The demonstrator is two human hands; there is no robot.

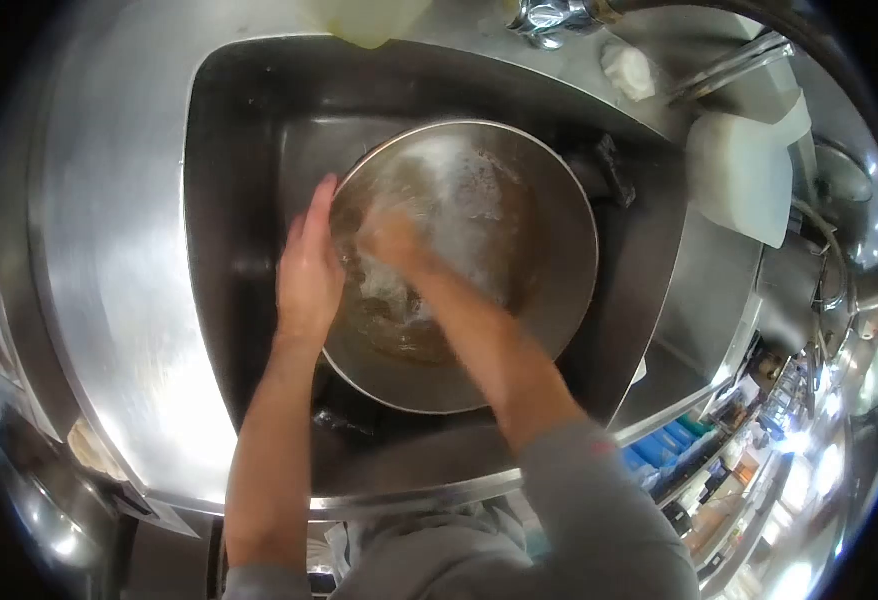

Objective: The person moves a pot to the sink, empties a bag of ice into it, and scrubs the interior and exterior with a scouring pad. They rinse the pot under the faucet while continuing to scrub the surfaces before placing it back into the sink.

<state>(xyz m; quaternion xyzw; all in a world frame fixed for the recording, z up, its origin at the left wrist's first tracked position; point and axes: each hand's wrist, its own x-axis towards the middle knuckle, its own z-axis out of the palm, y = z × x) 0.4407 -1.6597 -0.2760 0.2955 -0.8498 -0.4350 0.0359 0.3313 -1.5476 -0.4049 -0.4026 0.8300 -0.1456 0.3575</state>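
Observation:
A large round metal pan [569, 260], wok-like, sits in the steel sink and holds cloudy, foamy water [459, 190]. At its left rim, my left hand [309, 265] holds the edge, with the fingers pointing away from me along it. My right hand [391, 238] is inside the pan, close to the left wall, low over the water. Motion blurs it; the fingers look curled together, and whatever they hold is hidden. Water ripples and splashes around that hand.
The dark sink basin [249, 150] surrounds the pan. A metal faucet [554, 15] is at the back. White plastic jug [744, 175] stands on the right ledge, near a crumpled white item [629, 72]. Blue items [664, 445] lie lower right.

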